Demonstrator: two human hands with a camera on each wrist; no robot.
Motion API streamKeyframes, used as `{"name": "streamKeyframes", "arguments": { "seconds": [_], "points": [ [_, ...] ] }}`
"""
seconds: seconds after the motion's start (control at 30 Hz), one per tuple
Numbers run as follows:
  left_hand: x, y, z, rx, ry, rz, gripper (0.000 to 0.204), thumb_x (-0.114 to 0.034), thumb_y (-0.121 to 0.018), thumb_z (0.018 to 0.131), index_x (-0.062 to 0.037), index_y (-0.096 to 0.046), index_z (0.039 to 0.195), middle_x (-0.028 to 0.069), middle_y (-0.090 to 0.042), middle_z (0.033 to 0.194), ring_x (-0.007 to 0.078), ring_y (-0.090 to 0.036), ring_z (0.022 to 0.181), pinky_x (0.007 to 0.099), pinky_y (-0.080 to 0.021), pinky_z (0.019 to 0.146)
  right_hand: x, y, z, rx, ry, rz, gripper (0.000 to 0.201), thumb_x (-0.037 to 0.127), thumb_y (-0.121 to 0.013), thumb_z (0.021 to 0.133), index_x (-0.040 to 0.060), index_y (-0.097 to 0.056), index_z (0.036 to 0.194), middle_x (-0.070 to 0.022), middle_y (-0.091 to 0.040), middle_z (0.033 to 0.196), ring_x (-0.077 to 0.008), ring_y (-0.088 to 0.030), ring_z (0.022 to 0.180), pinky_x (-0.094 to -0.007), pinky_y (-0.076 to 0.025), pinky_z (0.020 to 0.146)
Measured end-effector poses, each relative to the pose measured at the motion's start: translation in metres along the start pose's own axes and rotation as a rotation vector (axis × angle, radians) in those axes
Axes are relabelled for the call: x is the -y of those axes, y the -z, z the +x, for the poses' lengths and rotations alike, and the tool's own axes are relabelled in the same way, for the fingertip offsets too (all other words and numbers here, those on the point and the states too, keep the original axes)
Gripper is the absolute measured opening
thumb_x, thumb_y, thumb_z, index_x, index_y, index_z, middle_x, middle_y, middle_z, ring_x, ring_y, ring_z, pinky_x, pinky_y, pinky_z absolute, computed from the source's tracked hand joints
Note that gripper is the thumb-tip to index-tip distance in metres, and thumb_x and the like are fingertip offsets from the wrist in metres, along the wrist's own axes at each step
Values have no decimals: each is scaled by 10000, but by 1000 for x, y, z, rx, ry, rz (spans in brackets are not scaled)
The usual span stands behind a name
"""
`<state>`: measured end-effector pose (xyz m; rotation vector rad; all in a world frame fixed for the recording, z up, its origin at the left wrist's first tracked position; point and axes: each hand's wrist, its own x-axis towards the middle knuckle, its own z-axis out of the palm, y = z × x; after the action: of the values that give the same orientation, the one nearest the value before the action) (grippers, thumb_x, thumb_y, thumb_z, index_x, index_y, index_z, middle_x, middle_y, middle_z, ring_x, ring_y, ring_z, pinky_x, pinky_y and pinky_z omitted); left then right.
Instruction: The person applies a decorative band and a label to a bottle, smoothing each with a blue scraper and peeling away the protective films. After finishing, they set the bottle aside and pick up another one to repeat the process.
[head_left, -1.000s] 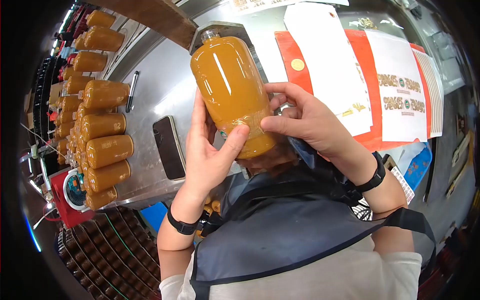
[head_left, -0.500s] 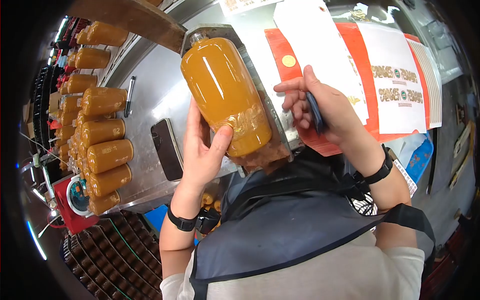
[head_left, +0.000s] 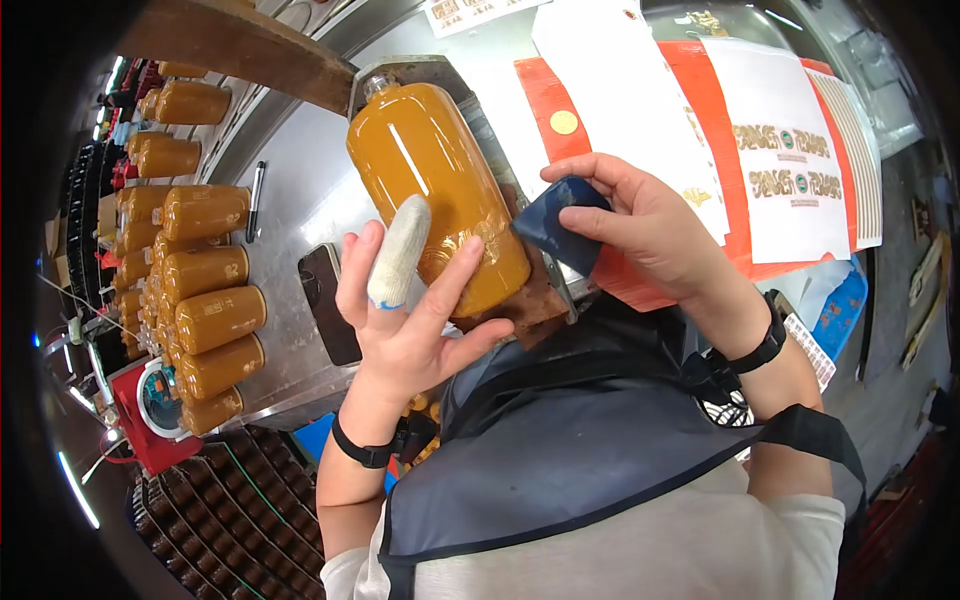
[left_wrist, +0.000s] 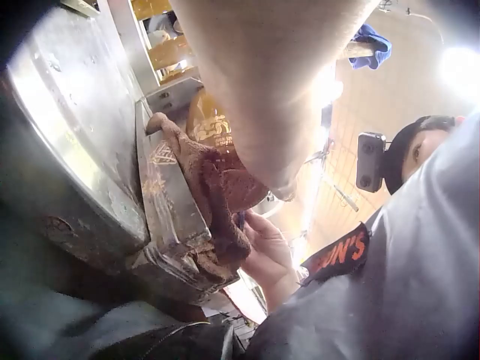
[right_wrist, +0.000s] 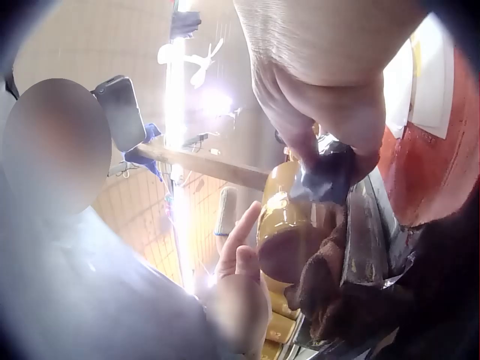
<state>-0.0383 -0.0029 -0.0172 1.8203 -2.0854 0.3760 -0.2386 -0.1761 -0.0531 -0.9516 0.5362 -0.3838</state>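
A large amber-coloured glass bottle [head_left: 425, 150] lies on its side in a metal cradle [head_left: 425, 68], its neck toward the far end. Brown cloth [left_wrist: 214, 195] lines the cradle under the bottle's base. My left hand [head_left: 405, 335] is over the lower part of the bottle with its fingers spread and straight; a pale knitted finger cover [head_left: 400, 250] sits on one finger. Between thumb and fingers, my right hand [head_left: 655, 230] pinches a dark blue flexible scraper-like piece [head_left: 565, 225], its edge right at the bottle's side near embossed-looking gold lettering.
Many similar amber bottles [head_left: 215, 320] are stacked at the left. A phone [head_left: 328, 300] and a marker pen [head_left: 256, 200] lie on the metal table. White printed sheets [head_left: 790, 220] rest on a red board [head_left: 545, 95] at the right. A wooden beam [head_left: 240, 45] crosses the far left.
My right hand left the bottle, turned, and brought the blue piece forward to the bottle's side. The left hand let go of the bottle and spread its fingers over it.
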Motion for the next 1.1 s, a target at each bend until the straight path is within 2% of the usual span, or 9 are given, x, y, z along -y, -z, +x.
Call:
{"name": "streamKeyframes", "arguments": {
  "seconds": [0.07,0.17,0.27,0.5,0.57,0.7,1.1],
  "points": [
    [-1,-3,2,14,17,-60,630,-599,-714,822,-132,-706,1245,266,-379,1486,392,-221,1443,482,-263,1181,1,0,-1,33,-48,-2,376,55,-635,951,2,-553,1314,-41,-630,1148,-87,-602,1056,-232,-488,942],
    [-3,-5,10,32,0,-37,612,-588,-716,823,-138,-711,1238,261,-386,1494,396,-230,1441,480,-269,1174,-2,1,0,55,-35,73,371,54,-632,954,-4,-553,1312,-42,-637,1142,-87,-608,1050,-232,-490,945],
    [-6,-6,16,26,6,-53,592,-581,-714,826,-144,-720,1225,262,-396,1498,403,-253,1432,481,-277,1164,-2,-4,1,62,1,118,346,59,-644,951,0,-570,1283,-51,-653,1075,-107,-627,980,-240,-512,889],
    [-9,-7,16,13,23,-60,591,-588,-703,831,-137,-726,1214,273,-437,1467,408,-290,1414,486,-286,1154,0,-5,-1,79,4,127,336,59,-646,951,-13,-570,1271,-61,-643,1114,-109,-624,1001,-241,-511,891],
    [-9,-5,15,-22,47,-56,580,-576,-695,847,-123,-726,1208,273,-451,1454,406,-297,1411,487,-294,1149,1,-4,-3,4,38,111,335,58,-646,951,-14,-571,1270,-60,-639,1117,-102,-619,1000,-237,-509,890],
    [-8,-4,12,-23,78,-72,565,-560,-687,861,-111,-725,1203,276,-449,1452,403,-301,1408,487,-301,1145,-2,-1,-3,-39,51,51,337,52,-649,948,-16,-570,1269,-55,-640,1101,-94,-614,1001,-232,-507,886],
    [-16,-6,22,8,43,-79,536,-547,-708,835,-149,-739,1192,260,-478,1442,414,-318,1400,478,-295,1140,1,-9,-7,87,14,260,338,35,-660,936,-9,-575,1261,-70,-653,1085,-116,-638,990,-250,-540,877]
  ]
}}
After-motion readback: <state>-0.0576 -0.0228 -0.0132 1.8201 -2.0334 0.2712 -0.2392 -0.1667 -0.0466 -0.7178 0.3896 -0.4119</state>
